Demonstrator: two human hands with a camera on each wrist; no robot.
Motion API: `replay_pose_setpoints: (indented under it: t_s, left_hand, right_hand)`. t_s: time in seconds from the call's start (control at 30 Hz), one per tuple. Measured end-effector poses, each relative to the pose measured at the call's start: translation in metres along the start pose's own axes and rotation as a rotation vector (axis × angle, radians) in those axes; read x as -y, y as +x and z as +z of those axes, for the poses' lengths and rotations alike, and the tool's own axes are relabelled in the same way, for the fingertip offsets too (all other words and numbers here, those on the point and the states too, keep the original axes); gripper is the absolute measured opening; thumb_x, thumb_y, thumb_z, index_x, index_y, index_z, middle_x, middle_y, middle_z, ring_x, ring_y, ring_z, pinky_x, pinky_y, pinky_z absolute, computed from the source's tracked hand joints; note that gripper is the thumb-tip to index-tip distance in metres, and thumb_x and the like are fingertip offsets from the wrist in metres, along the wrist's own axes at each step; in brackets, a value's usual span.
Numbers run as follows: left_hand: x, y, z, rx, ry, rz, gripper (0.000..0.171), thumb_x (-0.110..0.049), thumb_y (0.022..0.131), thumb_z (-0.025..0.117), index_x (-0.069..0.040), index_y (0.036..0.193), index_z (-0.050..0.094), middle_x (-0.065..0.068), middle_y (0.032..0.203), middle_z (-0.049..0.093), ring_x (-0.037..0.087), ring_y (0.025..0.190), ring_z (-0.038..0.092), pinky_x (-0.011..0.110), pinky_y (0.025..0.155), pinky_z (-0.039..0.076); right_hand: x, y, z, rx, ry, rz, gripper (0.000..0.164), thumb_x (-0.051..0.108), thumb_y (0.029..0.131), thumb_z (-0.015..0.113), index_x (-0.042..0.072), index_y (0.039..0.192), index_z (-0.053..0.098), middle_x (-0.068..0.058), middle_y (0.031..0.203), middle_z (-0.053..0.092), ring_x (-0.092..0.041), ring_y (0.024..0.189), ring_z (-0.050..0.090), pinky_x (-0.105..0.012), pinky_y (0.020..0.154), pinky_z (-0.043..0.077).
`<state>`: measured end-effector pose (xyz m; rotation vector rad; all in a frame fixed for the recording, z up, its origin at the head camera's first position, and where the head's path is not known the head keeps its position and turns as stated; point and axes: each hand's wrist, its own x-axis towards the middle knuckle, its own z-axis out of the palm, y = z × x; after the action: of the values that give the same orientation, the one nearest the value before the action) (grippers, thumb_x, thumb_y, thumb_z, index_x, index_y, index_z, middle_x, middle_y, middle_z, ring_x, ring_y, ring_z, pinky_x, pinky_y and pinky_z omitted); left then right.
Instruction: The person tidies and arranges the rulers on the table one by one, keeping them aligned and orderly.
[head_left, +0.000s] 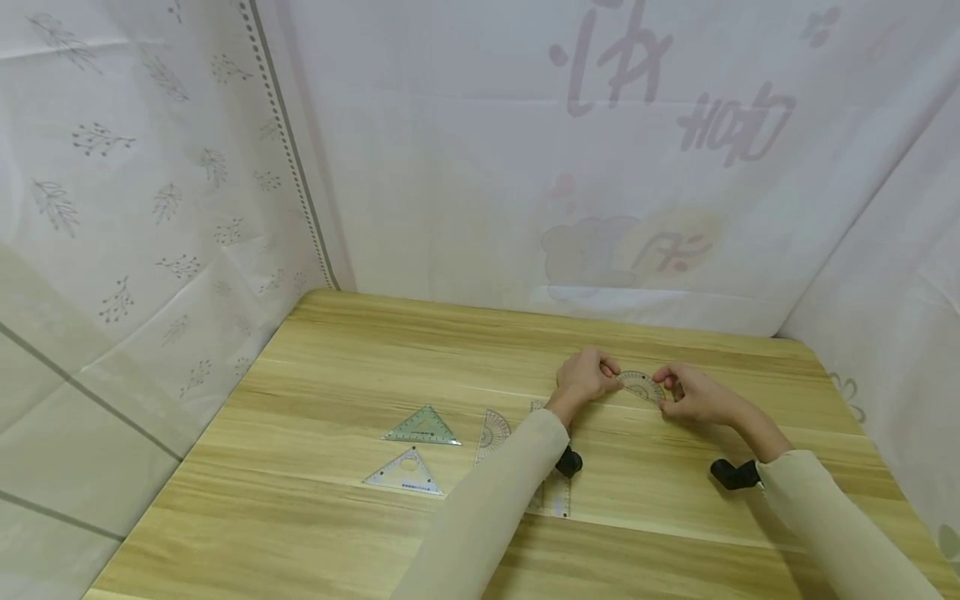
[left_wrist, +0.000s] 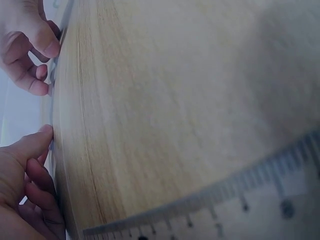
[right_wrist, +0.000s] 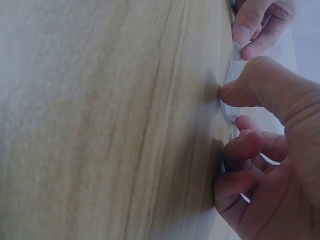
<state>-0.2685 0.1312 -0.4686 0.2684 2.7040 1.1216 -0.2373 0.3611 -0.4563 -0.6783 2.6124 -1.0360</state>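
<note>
A clear half-round protractor (head_left: 642, 384) is held between my two hands over the far right part of the wooden table (head_left: 450, 350). My left hand (head_left: 585, 377) pinches its left end. At the other end, my right hand (head_left: 699, 395) grips it between thumb and fingers. The right wrist view shows the right thumb (right_wrist: 255, 85) on the edge of the thin clear protractor (right_wrist: 233, 112), with the left fingertips at its far end. Seen from the left wrist, both hands are near the table surface, and the protractor is nearly edge-on.
To the left lie a green set square (head_left: 422, 427), a clear set square (head_left: 407, 473) and another protractor (head_left: 492, 432). A clear ruled piece (head_left: 557, 502) is partly hidden under the left sleeve (head_left: 495, 508). Patterned cloth (head_left: 450, 167) hangs behind the table.
</note>
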Motion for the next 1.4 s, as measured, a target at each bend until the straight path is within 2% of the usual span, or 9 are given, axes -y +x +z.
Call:
replay_pose_setpoints:
  t_s: [0.4,0.63,0.83,1.03,1.17,1.4]
  left_hand:
    - [0.000,0.001,-0.001,0.016,-0.004,0.026,0.013,-0.031,0.084,0.087,-0.028,0.092,0.078,-0.018,0.074,0.060,0.001,0.069,0.055,0.026,0.065,0.043]
    - [0.003,0.004,-0.001,0.046,-0.003,0.051,0.014,-0.029,0.084,0.087,-0.026,0.094,0.078,-0.018,0.073,0.060,0.001,0.069,0.055,0.025,0.063,0.043]
    - [0.005,0.000,-0.007,0.058,-0.038,0.073,0.017,-0.027,0.083,0.088,-0.024,0.096,0.079,-0.015,0.074,0.061,0.003,0.068,0.055,0.025,0.064,0.043]
    - [0.004,-0.001,-0.010,0.077,-0.046,0.079,0.019,-0.027,0.082,0.089,-0.024,0.098,0.080,-0.014,0.074,0.061,0.004,0.069,0.054,0.024,0.066,0.042]
    - [0.004,-0.001,-0.011,0.082,-0.040,0.084,0.019,-0.027,0.083,0.088,-0.024,0.100,0.080,-0.014,0.073,0.061,0.004,0.068,0.054,0.024,0.065,0.042]
    - [0.004,-0.001,-0.011,0.088,-0.052,0.087,0.020,-0.027,0.084,0.087,-0.024,0.102,0.080,-0.013,0.074,0.061,0.005,0.069,0.055,0.024,0.065,0.042]
  right_hand:
    - [-0.001,-0.002,-0.001,-0.015,-0.004,-0.010,0.042,0.001,0.086,0.077,-0.013,0.118,0.054,-0.014,0.095,0.049,-0.016,0.071,0.047,-0.028,0.061,0.044]
    - [-0.004,-0.004,-0.004,-0.059,-0.112,-0.016,0.044,0.016,0.090,0.081,-0.006,0.123,0.063,-0.016,0.106,0.057,-0.021,0.082,0.054,-0.035,0.069,0.048]
    - [-0.004,-0.002,-0.004,-0.074,-0.149,-0.041,0.035,0.013,0.089,0.081,-0.004,0.117,0.068,-0.012,0.100,0.058,-0.019,0.077,0.052,-0.033,0.065,0.047]
    - [-0.002,-0.002,0.001,-0.101,-0.151,-0.074,0.028,0.004,0.088,0.080,-0.006,0.111,0.067,-0.011,0.092,0.051,-0.017,0.072,0.049,-0.029,0.061,0.045]
    - [-0.001,-0.003,0.003,-0.114,-0.198,-0.091,0.025,0.003,0.089,0.078,-0.006,0.110,0.066,-0.010,0.091,0.048,-0.019,0.075,0.046,-0.030,0.063,0.043]
    - [-0.002,-0.005,0.005,-0.111,-0.288,-0.114,0.028,0.005,0.092,0.075,-0.006,0.115,0.064,-0.011,0.098,0.051,-0.022,0.083,0.049,-0.036,0.068,0.046]
